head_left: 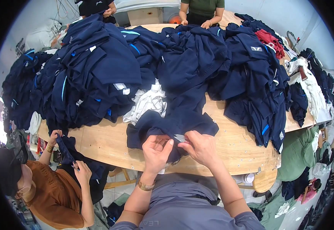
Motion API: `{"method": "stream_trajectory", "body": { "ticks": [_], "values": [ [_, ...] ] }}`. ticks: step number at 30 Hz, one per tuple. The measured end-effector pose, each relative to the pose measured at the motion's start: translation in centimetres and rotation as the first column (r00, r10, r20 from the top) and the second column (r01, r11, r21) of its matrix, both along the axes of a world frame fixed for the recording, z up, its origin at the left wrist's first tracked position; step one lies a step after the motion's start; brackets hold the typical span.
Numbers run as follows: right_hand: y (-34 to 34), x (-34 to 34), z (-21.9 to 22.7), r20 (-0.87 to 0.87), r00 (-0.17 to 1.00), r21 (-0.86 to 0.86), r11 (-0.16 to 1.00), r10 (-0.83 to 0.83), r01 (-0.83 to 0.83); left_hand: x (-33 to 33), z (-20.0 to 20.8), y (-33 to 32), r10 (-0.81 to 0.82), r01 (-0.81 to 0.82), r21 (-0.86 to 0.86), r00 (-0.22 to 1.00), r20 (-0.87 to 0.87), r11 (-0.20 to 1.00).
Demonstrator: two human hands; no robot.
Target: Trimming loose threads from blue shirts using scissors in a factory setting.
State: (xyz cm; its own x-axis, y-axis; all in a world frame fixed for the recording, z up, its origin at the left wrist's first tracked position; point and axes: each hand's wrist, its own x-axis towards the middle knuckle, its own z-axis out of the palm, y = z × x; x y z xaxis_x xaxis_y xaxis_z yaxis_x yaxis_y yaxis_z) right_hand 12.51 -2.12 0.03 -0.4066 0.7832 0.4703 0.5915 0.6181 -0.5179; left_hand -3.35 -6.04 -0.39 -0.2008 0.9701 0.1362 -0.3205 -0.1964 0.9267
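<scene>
A navy garment lies bunched on the wooden table in front of me. My left hand pinches its near edge, thumb and fingers closed on the cloth. In my right hand is a small pair of silver thread snips, the blades pointing left toward my left fingertips. The blades are close to the pinched cloth; whether they touch it I cannot tell. Just beyond the garment sits a heap of white fabric pieces.
Large piles of navy clothing cover the wooden table, with a red garment at the far right. A co-worker in brown trims navy cloth on my left. Two more people stand across the table. A stool is at my right.
</scene>
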Motion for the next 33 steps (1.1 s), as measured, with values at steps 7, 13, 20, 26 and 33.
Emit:
{"method": "stream_trajectory", "body": {
  "ticks": [7, 13, 20, 26, 33],
  "values": [
    [0.1, 0.1, 0.3, -0.012, 0.999, 0.011, 0.999, 0.033, -0.033, -0.1, 0.2, 0.0, -0.033, 0.033, -0.006, 0.999, -0.042, 0.999],
    [-0.4, 0.0, -0.1, -0.140, 0.989, -0.110, 0.994, -0.044, 0.029, -0.4, 0.0, 0.3, -0.063, 0.062, 0.031, 0.997, 0.039, 0.998],
    [-1.2, -0.9, -0.3, -0.259, 0.960, -0.247, 0.968, -0.111, 0.045, -0.2, -0.3, 0.5, -0.087, 0.080, 0.058, 0.988, 0.129, 0.995],
    [-1.2, -0.9, -0.7, -0.190, 0.979, -0.153, 0.987, -0.077, 0.048, 0.0, -0.6, 0.5, -0.065, 0.058, 0.048, 0.986, 0.156, 0.997],
    [-1.2, -1.2, -0.6, -0.210, 0.974, -0.120, 0.991, -0.090, 0.066, 0.1, -0.4, 0.4, -0.091, 0.084, 0.048, 0.982, 0.167, 0.995]
  ]
}}
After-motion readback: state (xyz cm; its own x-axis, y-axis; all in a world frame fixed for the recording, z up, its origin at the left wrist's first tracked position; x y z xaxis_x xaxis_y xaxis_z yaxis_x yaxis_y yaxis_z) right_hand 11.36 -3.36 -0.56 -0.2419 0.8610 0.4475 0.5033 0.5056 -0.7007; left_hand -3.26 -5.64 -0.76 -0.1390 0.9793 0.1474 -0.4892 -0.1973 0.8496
